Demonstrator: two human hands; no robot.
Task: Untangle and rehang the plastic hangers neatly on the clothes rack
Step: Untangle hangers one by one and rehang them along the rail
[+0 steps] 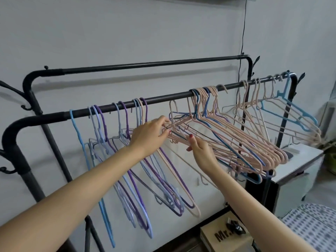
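A black clothes rack [163, 98] carries plastic hangers along its front rail. At the left hang purple and light blue hangers [127, 160]. In the middle a tangled bunch of pink and blue hangers [236, 142] tilts out to the right. One loose pink hanger [174, 113] has its hook off the rail. My left hand [151, 135] pinches the left tips of the tangled bunch. Just below and to the right, my right hand [200, 150] grips a pink hanger bar in the same bunch. More pink hangers and a blue one [291, 113] hang at the right end.
A second, higher rail [145, 65] runs behind, close to the white wall. A white cabinet [300, 164] stands under the rack's right end. A cardboard box [225, 235] lies on the floor below, and a dotted cloth [312, 224] shows at bottom right. A black cable [243, 33] hangs down the wall.
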